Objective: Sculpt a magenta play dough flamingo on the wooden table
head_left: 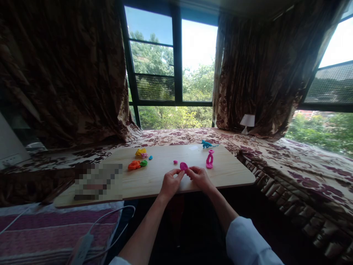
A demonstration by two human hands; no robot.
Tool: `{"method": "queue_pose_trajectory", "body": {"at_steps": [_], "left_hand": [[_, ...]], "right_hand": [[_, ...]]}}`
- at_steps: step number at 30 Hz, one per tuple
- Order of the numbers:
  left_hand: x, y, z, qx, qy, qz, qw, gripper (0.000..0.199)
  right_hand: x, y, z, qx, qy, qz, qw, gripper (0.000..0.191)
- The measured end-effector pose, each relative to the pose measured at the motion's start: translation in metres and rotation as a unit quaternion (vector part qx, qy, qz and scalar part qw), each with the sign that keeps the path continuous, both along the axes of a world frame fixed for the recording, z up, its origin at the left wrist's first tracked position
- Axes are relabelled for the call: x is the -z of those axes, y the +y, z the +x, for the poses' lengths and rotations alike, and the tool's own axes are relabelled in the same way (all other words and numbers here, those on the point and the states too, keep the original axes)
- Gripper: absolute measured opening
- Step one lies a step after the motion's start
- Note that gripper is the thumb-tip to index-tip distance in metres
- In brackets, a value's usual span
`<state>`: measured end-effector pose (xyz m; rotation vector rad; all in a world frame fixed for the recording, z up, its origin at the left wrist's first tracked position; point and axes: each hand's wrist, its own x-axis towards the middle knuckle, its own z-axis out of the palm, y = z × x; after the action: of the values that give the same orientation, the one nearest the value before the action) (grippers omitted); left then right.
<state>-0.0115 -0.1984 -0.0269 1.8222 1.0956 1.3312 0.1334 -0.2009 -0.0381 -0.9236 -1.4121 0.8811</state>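
Between my two hands is a flattened piece of pink modelling clay [183, 166], held up just over the near edge of the table. My left hand [171, 181] pinches its left side with thumb and finger. At its lower right, the fingers of my right hand [200, 178] close on the same piece. A small pink clay lump [175, 162] lies just beyond my left hand. To the right stands a pink clay figure [210, 159] with a looped middle and a wider base. Behind it is a blue toy dinosaur [206, 144] with a long tail.
On the left of the wooden table [162, 156] lie orange clay [134, 165], green clay [143, 163], yellow clay [140, 152] and a small blue lump [150, 157]. A blurred-out rectangular object [98, 182] covers the left corner. A power strip [83, 247] with a cable lies lower left.
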Motion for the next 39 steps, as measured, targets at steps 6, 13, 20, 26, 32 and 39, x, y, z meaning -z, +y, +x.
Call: {"method": "queue_pose_trajectory", "body": {"at_steps": [6,13,20,26,32,39], "left_hand": [[-0.0004,-0.0004,-0.0007,-0.015,-0.01,-0.011,1.0,0.03],[-0.0003,-0.0003,-0.0023,-0.024,-0.025,-0.006,0.999,0.032],[-0.0037,-0.0027,-0.0005,-0.014,-0.044,-0.016,0.999,0.035],[-0.0006,0.0,-0.0028,-0.012,-0.048,-0.018,0.999,0.035],[-0.0019,-0.0021,-0.0011,0.01,-0.009,-0.005,1.0,0.031],[-0.0066,-0.0065,0.0019,0.015,-0.022,-0.006,1.0,0.034]], "right_hand": [[0.0001,0.0012,0.0003,0.009,0.018,0.002,1.0,0.03],[-0.0028,-0.0011,-0.0017,0.002,-0.014,-0.018,1.0,0.033],[-0.0043,-0.0036,-0.0027,0.002,-0.04,-0.011,0.999,0.034],[-0.0058,-0.0055,-0.0007,-0.005,-0.03,-0.015,0.999,0.033],[-0.0071,-0.0031,0.0025,-0.024,0.002,-0.016,1.0,0.034],[-0.006,-0.0037,0.0027,-0.022,-0.002,-0.006,1.0,0.034]]}}
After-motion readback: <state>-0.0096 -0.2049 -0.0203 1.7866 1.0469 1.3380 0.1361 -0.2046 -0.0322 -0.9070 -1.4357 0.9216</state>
